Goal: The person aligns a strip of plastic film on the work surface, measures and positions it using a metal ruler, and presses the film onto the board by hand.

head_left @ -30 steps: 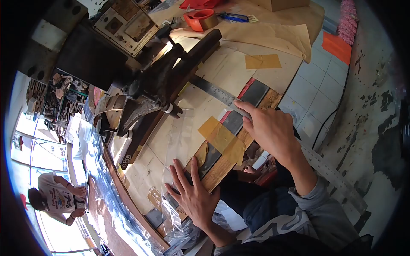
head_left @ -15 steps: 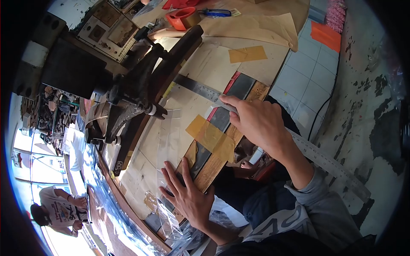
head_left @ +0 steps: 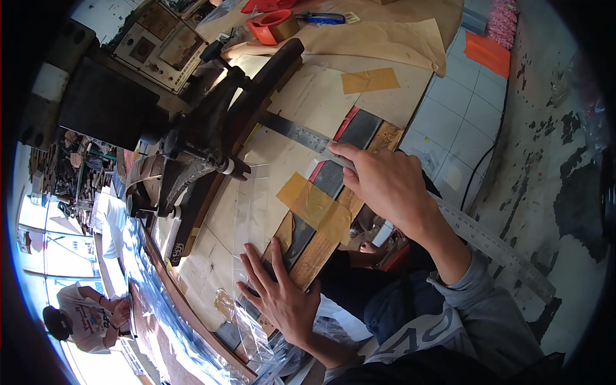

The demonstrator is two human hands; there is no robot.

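A long metal ruler point(head_left: 297, 133) runs diagonally from under the dark machine bar, across the board, and out past my right wrist. My right hand point(head_left: 385, 186) is closed on it, index finger along its surface. My left hand point(head_left: 280, 298) lies with fingers spread on clear plastic film point(head_left: 251, 212) and the board's near edge. Between the hands, a dark strip point(head_left: 330, 178) with a red edge and a wooden strip point(head_left: 385, 136) line the edge, crossed by brown tape point(head_left: 308, 200). Another tape piece point(head_left: 370, 81) sticks on the board farther up.
A dark metal machine point(head_left: 199, 138) with a long bar stands left of the board. An orange tape dispenser point(head_left: 273, 27) and a blue cutter point(head_left: 323, 18) lie at the top. A person point(head_left: 86, 319) stands at another table at lower left. A cable hangs at right.
The whole view has shifted, so board and machine appear farther left. Both hands keep their places on the work. The other person's hands have moved closer together.
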